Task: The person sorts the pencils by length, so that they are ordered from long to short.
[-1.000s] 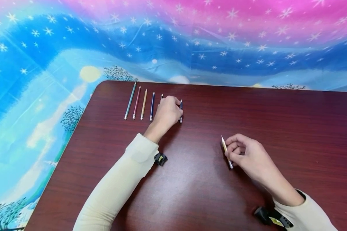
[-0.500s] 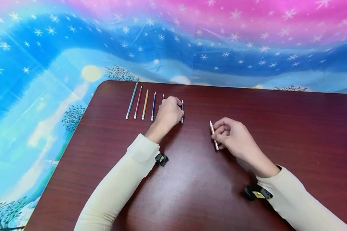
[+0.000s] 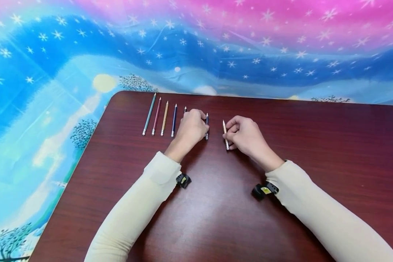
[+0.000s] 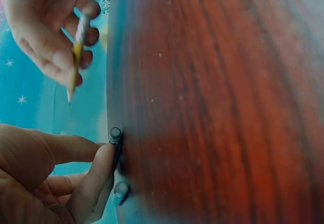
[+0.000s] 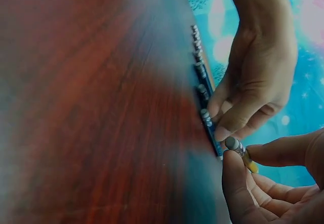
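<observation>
At the right end of a row of pencils, my left hand (image 3: 192, 125) pinches a dark blue pencil (image 3: 207, 136) that lies on the table; in the left wrist view its eraser end (image 4: 115, 134) shows by the thumb. My right hand (image 3: 245, 136) grips a short yellow pencil (image 3: 224, 127) between thumb and fingers, tip pointing away, just right of the dark blue one. The left wrist view has this yellow pencil (image 4: 77, 51) apart from the table. A dark pencil (image 3: 185, 108) is mostly hidden behind my left hand.
Left of my left hand lie a teal pencil (image 3: 149, 114), a red pencil (image 3: 156, 117), a yellow pencil (image 3: 165, 118) and a blue pencil (image 3: 174, 120), side by side. The brown wooden table (image 3: 314, 153) ends at a patterned cloth (image 3: 268, 43) behind.
My right hand has carried the yellow pencil away from me and leftward, nearer to the row. My left hand has stayed at the dark blue pencil.
</observation>
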`<move>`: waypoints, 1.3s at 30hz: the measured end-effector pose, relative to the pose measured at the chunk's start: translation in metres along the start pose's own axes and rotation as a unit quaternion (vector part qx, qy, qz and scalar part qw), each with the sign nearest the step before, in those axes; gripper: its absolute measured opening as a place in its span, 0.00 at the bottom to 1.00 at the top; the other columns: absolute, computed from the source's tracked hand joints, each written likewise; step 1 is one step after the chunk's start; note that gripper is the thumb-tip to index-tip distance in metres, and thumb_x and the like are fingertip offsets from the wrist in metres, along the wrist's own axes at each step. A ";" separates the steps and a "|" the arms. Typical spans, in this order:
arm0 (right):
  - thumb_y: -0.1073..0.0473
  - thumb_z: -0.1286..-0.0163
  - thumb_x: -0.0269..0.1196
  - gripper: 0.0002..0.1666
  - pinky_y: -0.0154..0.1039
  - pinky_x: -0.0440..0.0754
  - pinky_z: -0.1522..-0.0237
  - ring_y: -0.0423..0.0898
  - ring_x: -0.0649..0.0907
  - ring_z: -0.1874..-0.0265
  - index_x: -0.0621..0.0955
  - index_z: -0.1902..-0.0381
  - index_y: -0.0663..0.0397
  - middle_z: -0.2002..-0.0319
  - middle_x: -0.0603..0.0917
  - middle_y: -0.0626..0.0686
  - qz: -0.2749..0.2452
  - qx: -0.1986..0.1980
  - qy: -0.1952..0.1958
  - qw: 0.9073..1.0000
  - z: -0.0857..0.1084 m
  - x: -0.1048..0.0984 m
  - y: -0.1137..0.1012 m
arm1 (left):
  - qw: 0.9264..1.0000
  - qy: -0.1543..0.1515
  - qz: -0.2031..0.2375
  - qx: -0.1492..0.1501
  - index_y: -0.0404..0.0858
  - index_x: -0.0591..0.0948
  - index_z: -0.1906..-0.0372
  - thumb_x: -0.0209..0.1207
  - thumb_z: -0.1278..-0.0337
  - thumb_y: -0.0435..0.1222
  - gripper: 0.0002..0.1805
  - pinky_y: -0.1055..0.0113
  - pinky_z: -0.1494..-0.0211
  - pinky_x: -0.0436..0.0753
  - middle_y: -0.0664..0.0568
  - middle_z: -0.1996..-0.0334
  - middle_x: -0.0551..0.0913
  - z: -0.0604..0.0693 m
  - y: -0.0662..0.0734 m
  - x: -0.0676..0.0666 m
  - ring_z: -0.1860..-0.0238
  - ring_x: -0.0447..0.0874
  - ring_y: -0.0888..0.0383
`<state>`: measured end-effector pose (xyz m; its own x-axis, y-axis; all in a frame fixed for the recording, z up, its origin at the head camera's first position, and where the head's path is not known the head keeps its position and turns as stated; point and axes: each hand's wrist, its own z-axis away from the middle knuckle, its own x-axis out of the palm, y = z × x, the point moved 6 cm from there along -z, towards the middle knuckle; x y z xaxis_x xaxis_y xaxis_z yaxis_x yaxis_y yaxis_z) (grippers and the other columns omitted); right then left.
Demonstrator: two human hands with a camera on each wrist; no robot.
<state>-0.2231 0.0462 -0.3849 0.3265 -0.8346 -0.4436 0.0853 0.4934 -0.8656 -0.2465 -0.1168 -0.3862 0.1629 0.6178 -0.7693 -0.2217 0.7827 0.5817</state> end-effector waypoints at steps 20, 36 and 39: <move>0.71 0.31 0.63 0.08 0.37 0.88 0.77 0.41 0.83 0.85 0.80 0.55 0.68 0.65 0.88 0.62 0.032 0.026 0.045 0.998 -0.042 0.015 -0.005 | 1.000 0.006 -0.007 -0.001 0.40 0.84 0.39 0.66 0.31 0.35 0.18 0.57 0.44 0.85 0.49 0.45 0.88 -0.002 0.001 -0.001 0.44 0.87 0.51; 0.65 0.27 0.59 0.08 0.36 0.87 0.78 0.41 0.84 0.86 0.81 0.58 0.67 0.67 0.89 0.63 0.069 0.029 0.057 0.996 -0.045 0.014 -0.005 | 1.000 0.006 -0.018 0.005 0.40 0.84 0.38 0.66 0.31 0.35 0.18 0.56 0.40 0.85 0.50 0.43 0.88 -0.002 0.002 -0.001 0.40 0.86 0.49; 0.66 0.28 0.60 0.07 0.37 0.87 0.78 0.41 0.83 0.87 0.81 0.58 0.67 0.68 0.88 0.61 0.053 0.033 0.055 0.996 -0.045 0.015 -0.004 | 1.000 0.005 -0.015 0.006 0.40 0.84 0.38 0.65 0.31 0.35 0.19 0.57 0.41 0.85 0.50 0.44 0.88 -0.001 0.002 -0.001 0.42 0.86 0.49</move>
<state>-0.2606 0.0213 -0.3987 0.2313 -0.7966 -0.5585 0.1182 0.5928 -0.7966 -0.2485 -0.1155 -0.3847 0.1606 0.5930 -0.7890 -0.2050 0.8020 0.5610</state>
